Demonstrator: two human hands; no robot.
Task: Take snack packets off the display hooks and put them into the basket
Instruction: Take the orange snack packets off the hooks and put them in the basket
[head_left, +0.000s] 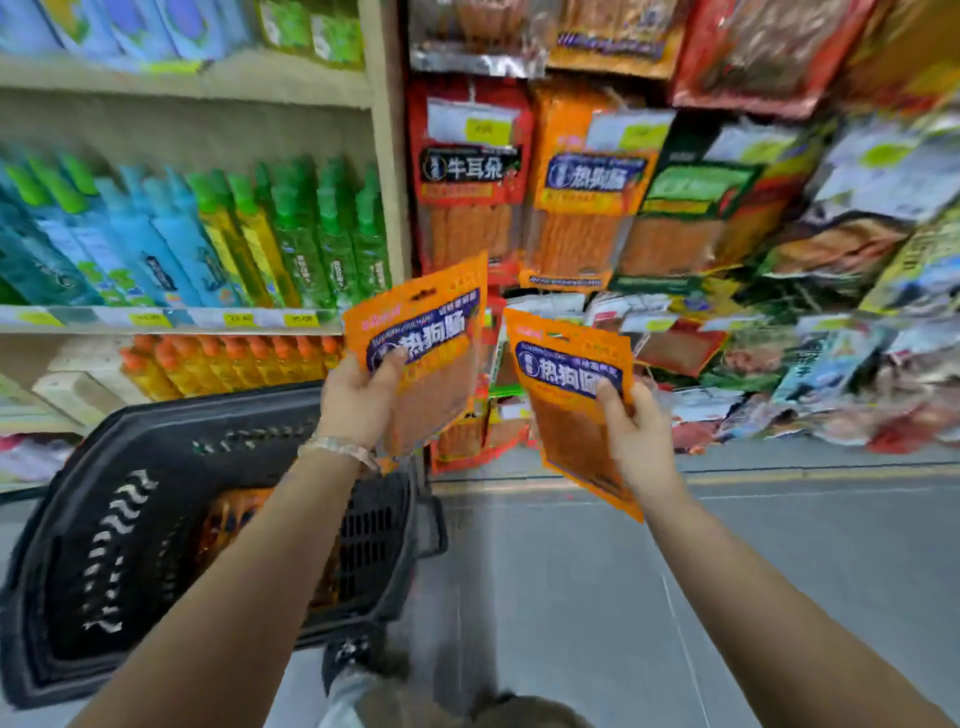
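Note:
My left hand grips one orange snack packet with a blue label, thumb on its front, held just above the far rim of the black basket. My right hand grips a second, matching orange packet to the right, over the floor. More of the same orange packets hang on the display hooks behind, beside red packets. Inside the basket lies something orange, partly hidden by my left forearm.
A shelf unit on the left carries green, blue and yellow bottles and orange bottles below. Many other snack packets crowd the hook display at right. Grey floor lies ahead; my shoe stands by the basket.

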